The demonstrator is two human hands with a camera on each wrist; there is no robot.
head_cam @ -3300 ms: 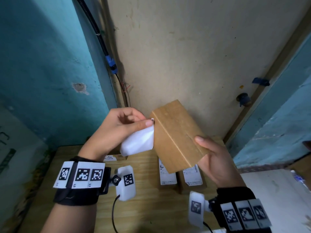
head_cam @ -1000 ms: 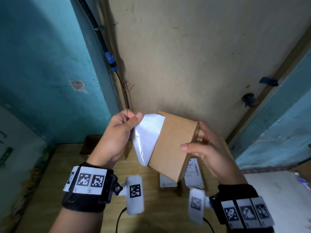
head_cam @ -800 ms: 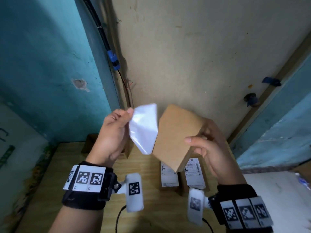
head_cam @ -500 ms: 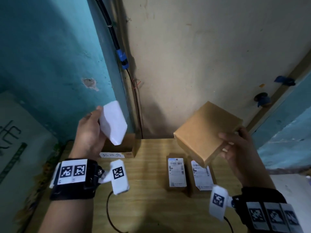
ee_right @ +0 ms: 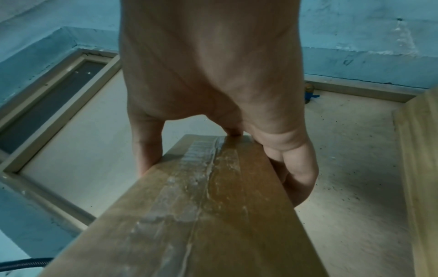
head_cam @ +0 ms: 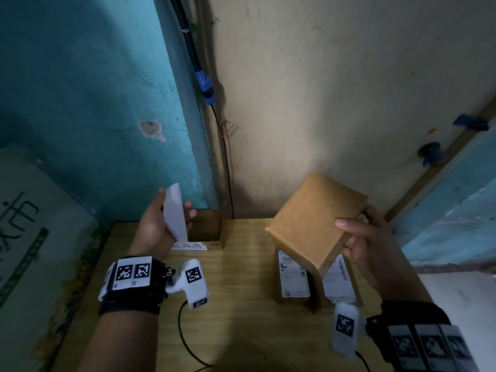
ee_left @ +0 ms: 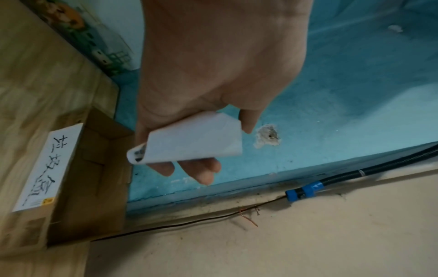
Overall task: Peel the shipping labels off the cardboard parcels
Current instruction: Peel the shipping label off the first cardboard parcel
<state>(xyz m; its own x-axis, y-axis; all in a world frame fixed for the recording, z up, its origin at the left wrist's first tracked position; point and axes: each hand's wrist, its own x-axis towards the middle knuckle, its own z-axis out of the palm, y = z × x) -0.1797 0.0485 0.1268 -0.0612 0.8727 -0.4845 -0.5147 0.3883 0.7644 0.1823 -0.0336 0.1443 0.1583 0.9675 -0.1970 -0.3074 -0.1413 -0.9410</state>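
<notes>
Shabby back room: flaking teal wall (head_cam: 80, 89), exposed cable (head_cam: 188, 41), wooden table (head_cam: 241, 331).

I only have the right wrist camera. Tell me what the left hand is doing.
Observer: The left hand pinches a white label, loosely curled and fully free of the held parcel.
Operator: Report what is near that hand.
Observer: An open cardboard box at the back left of the table, with a handwritten tag on its front edge.
Operator: Count the labelled parcels lying on the table.
Observer: Two parcels lie side by side below the held one, the left one and the right one, each with a printed label on top.
</notes>
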